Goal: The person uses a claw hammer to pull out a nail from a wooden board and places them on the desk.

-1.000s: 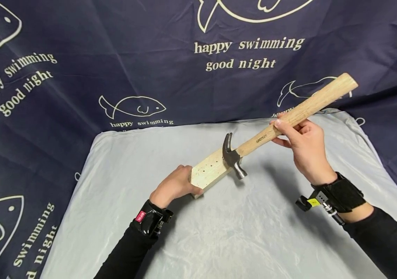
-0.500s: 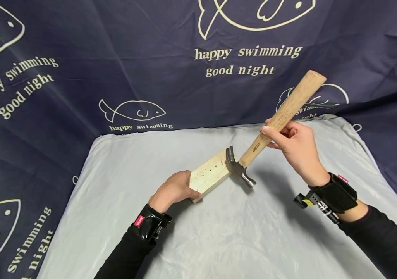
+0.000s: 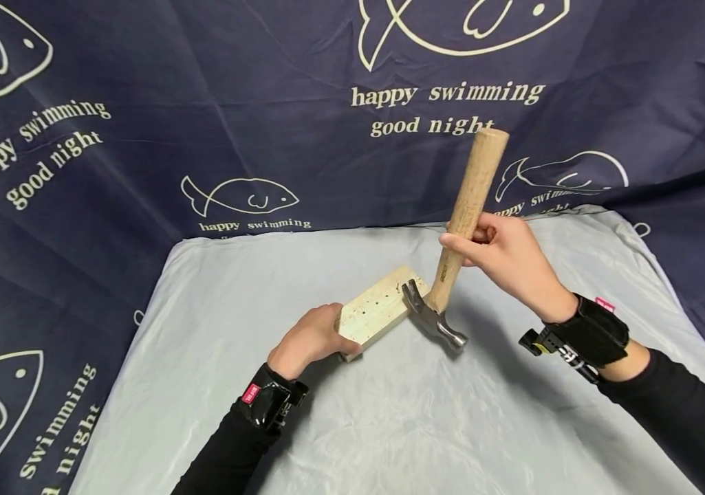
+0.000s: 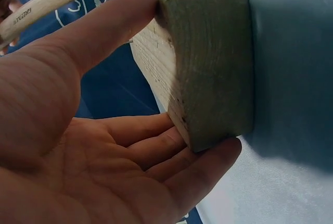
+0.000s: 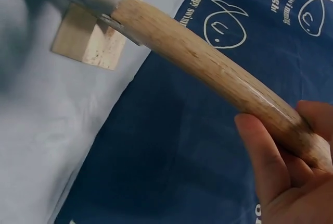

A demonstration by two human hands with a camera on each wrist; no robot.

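Observation:
A pale wooden block [image 3: 377, 309] with several small dark holes in its top lies on the light cloth. My left hand [image 3: 309, 337] grips its near-left end; in the left wrist view the thumb is on one side edge and the fingers [image 4: 208, 169] on the other. With thumb and fingertips my right hand [image 3: 513, 258] holds the wooden handle of a claw hammer [image 3: 479, 172] partway along its length. The handle rises steeply, head down. The claw [image 3: 413, 294] overlaps the block's right end, and the striking face points down to the right, beyond the block's edge.
A light grey cloth [image 3: 439, 426] covers the table. Dark blue curtains [image 3: 327, 151] with fish prints and lettering hang behind and at both sides. Black straps with small cameras circle both wrists, the right one [image 3: 593, 340] near the table's right side.
The hammer's handle has swung left from a low rightward slant to nearly upright, its head tipping down to the right. My right hand moved left with it; the left hand and block stayed put.

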